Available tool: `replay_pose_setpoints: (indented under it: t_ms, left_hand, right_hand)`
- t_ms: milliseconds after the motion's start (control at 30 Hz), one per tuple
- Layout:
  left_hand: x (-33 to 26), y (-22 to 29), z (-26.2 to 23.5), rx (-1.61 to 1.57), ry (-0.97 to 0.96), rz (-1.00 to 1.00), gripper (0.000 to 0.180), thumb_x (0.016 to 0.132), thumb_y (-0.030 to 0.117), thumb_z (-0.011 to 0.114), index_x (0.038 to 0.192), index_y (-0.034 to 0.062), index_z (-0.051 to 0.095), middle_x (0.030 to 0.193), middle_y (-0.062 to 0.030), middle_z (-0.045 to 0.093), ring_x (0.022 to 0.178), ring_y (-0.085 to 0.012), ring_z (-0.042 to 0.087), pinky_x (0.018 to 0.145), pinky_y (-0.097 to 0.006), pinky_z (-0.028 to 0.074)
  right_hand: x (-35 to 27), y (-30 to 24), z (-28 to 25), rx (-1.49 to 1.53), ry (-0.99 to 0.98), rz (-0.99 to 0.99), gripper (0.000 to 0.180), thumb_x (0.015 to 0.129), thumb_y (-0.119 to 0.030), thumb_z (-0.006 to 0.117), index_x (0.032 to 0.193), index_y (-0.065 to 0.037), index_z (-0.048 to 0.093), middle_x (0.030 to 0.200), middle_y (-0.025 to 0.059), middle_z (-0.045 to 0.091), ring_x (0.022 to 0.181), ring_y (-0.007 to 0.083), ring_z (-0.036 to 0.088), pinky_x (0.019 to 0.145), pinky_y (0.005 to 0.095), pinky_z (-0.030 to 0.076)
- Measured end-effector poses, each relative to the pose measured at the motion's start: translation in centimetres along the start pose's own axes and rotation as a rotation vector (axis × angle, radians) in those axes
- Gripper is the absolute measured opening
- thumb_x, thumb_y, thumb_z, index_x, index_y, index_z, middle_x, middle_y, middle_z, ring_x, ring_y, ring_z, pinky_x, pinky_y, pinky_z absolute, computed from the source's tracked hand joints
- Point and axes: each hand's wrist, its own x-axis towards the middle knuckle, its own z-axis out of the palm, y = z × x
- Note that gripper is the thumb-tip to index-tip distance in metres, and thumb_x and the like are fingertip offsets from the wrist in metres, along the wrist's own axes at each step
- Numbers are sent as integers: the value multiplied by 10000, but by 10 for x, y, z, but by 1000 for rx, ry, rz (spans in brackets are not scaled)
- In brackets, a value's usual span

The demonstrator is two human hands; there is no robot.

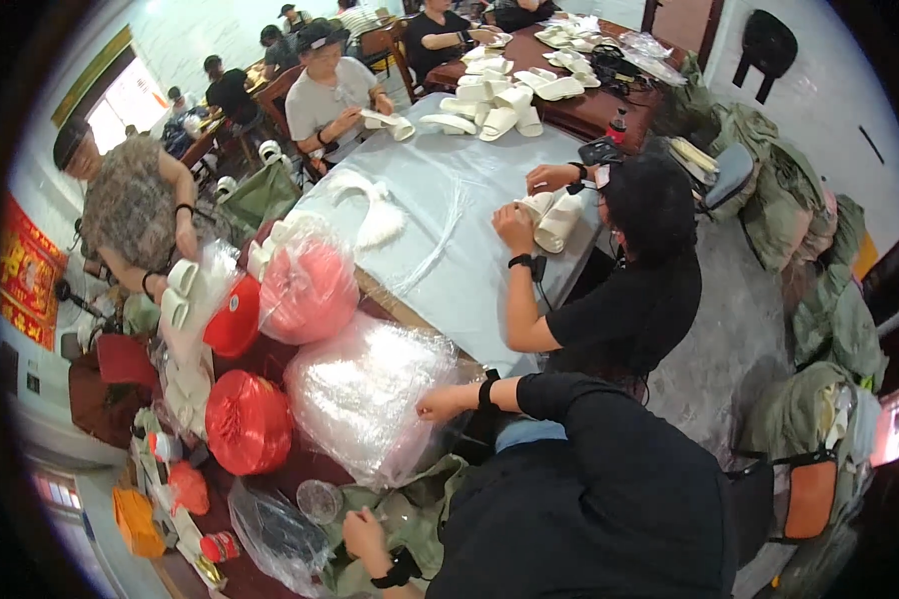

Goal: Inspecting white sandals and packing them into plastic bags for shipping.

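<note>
My right hand [440, 402], fingers curled together, is at the right edge of a large bundle of clear plastic bags [370, 389]. Whether it pinches the plastic or only touches it cannot be made out. Lower down, my left hand [366, 535] is closed in a loose fist over an olive-green sack [425, 514]; anything inside its fingers is hidden. Beside that hand lie a clear bag with something dark inside [278, 539] and a round, clear plastic piece [319, 501]. A big roll of red plastic twine [250, 422] stands left of the bundle.
Past the bundle are a pink-red bagged roll [308, 290] and pale slippers [177, 295]. A co-worker in black [639, 270] handles slippers [561, 222] on the grey-covered table [440, 290]; others sit beyond. Slippers [494, 105] pile at the far end. Stuffed sacks [779, 215] line the right wall.
</note>
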Motion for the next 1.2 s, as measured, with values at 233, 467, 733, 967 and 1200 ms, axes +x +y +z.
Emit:
replay_pose_setpoints:
  t_ms: [233, 467, 733, 967, 1200]
  left_hand:
    - [47, 79, 36, -108, 30, 373, 493, 755, 233, 613, 1177, 20, 476, 1152, -218, 477, 1053, -381, 456, 871, -445, 391]
    - [92, 154, 36, 39, -22, 437, 648, 747, 273, 635, 1318, 144, 358, 1267, -246, 386, 1112, -427, 417, 903, -466, 383]
    - [139, 176, 69, 136, -400, 264, 746, 705, 301, 692, 1343, 265, 308, 1239, -241, 409, 1084, -416, 458, 858, -466, 428]
    - [146, 163, 96, 82, -349, 433, 820, 630, 176, 748, 1331, 173, 324, 1128, -260, 435, 1041, -419, 455, 892, -431, 402]
    - [110, 241, 169, -11, -510, 728, 951, 632, 243, 762, 1400, 198, 202, 1238, -310, 311, 1131, -448, 375, 949, -478, 330]
  right_hand:
    - [-19, 46, -98, 148, 542, 215, 299, 812, -169, 500, 1085, -50, 534, 967, 197, 602, 899, 351, 573, 774, 439, 445]
    - [-39, 157, -183, 90, 1079, 399, 523, 736, -131, 591, 1210, -12, 405, 1083, 215, 518, 985, 354, 519, 835, 388, 422]
    - [-72, 217, -251, 121, 1344, 766, 468, 745, -128, 526, 1169, 16, 392, 1120, 259, 453, 1048, 415, 452, 898, 477, 365]
    - [-83, 240, -250, 110, 1325, 1012, 449, 829, -251, 479, 1193, -2, 391, 1160, 243, 435, 1050, 421, 460, 874, 478, 393]
    - [-203, 382, -286, -427, 1402, 871, 770, 792, -173, 472, 1422, -141, 30, 1117, 269, 499, 970, 428, 520, 845, 471, 403]
